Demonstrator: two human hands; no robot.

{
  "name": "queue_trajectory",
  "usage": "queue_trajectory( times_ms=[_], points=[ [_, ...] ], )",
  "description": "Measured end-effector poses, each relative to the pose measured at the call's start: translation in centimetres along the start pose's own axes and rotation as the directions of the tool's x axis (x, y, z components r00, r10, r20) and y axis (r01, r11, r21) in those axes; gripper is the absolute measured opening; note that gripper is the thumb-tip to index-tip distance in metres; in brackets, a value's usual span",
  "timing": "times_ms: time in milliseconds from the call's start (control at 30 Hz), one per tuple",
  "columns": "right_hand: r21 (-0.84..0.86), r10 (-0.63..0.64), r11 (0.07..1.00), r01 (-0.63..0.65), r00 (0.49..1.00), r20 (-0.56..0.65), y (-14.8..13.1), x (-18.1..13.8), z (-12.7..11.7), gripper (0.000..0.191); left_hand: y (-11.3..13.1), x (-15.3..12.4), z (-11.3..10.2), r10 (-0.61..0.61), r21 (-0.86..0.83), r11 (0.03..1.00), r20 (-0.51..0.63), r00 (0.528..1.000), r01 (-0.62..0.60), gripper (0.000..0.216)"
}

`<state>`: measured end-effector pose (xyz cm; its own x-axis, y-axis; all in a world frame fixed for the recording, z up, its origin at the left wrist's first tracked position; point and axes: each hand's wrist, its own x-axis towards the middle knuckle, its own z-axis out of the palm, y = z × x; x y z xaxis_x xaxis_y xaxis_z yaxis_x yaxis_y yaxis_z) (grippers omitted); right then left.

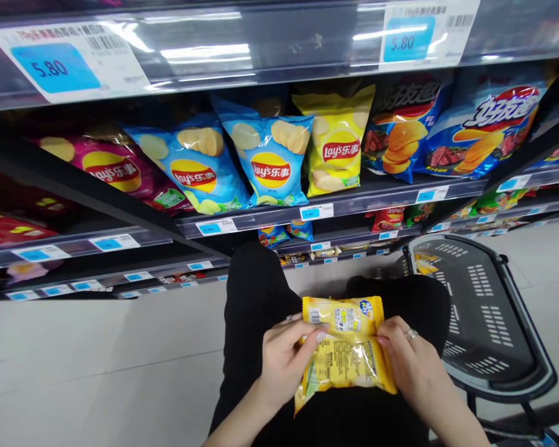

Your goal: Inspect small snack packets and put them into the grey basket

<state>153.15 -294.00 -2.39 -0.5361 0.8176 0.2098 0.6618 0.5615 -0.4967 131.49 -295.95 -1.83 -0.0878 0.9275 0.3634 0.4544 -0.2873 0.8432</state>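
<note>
Yellow snack bag (347, 357) above the black-clad legs (256, 282), printed back upward, pinched at both sides: left hand (284, 357) gripping the left edge, right hand (407, 354) gripping the right. Below, pale tiled floor (121, 372); ahead, dark store shelves (377, 200) with price tags (69, 65), two reading 5.80 on the upper edge. Beside the right knee, dark grey slotted shopping basket (461, 279), with a yellow packet (426, 264) inside at the far end. On the shelf, left to right: magenta Lay's bag (114, 171), two blue Lay's bags (272, 164), yellow Lay's bag (340, 146), two blue chip bags (487, 136). Left knee in front of the lower shelves, hiding part of them.
</note>
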Motion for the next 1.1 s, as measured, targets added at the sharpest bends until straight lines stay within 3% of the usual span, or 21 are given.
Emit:
queue_trajectory(
  times_ms=[100, 233, 433, 567, 733, 800, 833, 900, 967, 1033, 1100],
  points=[
    [0.056, 0.028, 0.998, -0.030, 0.998, 0.050, -0.1, 0.0, -0.7, 0.024, 0.3, -0.2, 0.1, -0.040, 0.020, 0.999, -0.003, 0.999, 0.040, 0.025],
    [0.189, 0.023, 0.982, -0.023, 1.000, 0.005, 0.2, -0.2, -1.1, 0.012, 0.5, -0.2, 0.1, -0.066, 0.026, 0.997, -0.020, 0.998, 0.067, 0.025],
    [0.418, 0.046, 0.908, -0.020, 0.998, -0.052, 1.1, -1.0, -0.6, 0.031, 0.4, -0.2, 0.0, -0.127, 0.000, 0.992, 0.002, 0.992, 0.127, 0.020],
    [0.500, 0.141, 0.862, -0.084, 0.987, -0.077, 0.9, -1.1, -0.4, 0.027, 0.1, -0.2, 0.1, -0.197, -0.032, 0.980, 0.031, 0.980, 0.198, 0.020],
    [0.552, 0.160, 0.832, -0.061, 0.978, -0.132, 0.7, -0.9, -0.6, 0.031, 0.0, 0.0, 0.2, -0.257, -0.080, 0.962, 0.035, 0.966, 0.259, 0.023],
    [0.684, 0.238, 0.720, -0.119, 0.968, -0.083, 0.6, -0.9, -0.6, 0.028, 0.0, 0.1, 0.2, -0.261, -0.088, 0.961, 0.021, 0.965, 0.262, 0.023],
    [0.775, 0.290, 0.611, -0.164, 0.957, -0.027, 0.5, -1.0, -0.4, 0.027, 0.0, 0.1, 0.2, -0.255, -0.087, 0.963, 0.012, 0.967, 0.255, 0.023],
    [0.916, 0.364, 0.316, -0.245, 0.924, 0.121, 0.2, -1.2, -0.1, 0.030, -0.1, 0.0, 0.2, -0.222, -0.081, 0.972, -0.013, 0.975, 0.220, 0.021],
    [0.951, 0.394, 0.065, -0.301, 0.884, 0.253, -0.3, -1.3, 0.3, 0.036, -0.3, -0.2, 0.2, -0.162, -0.072, 0.985, -0.040, 0.986, 0.159, 0.019],
    [0.942, 0.430, -0.033, -0.333, 0.846, 0.315, -0.8, -1.3, 0.7, 0.038, -0.5, -0.3, 0.0, -0.089, -0.050, 0.995, -0.056, 0.994, 0.086, 0.018],
    [0.939, 0.499, -0.050, -0.339, 0.806, 0.318, -1.2, -1.2, 1.0, 0.034, -0.7, -0.4, -0.1, -0.028, -0.023, 0.999, -0.055, 0.998, 0.027, 0.018]
  ],
)
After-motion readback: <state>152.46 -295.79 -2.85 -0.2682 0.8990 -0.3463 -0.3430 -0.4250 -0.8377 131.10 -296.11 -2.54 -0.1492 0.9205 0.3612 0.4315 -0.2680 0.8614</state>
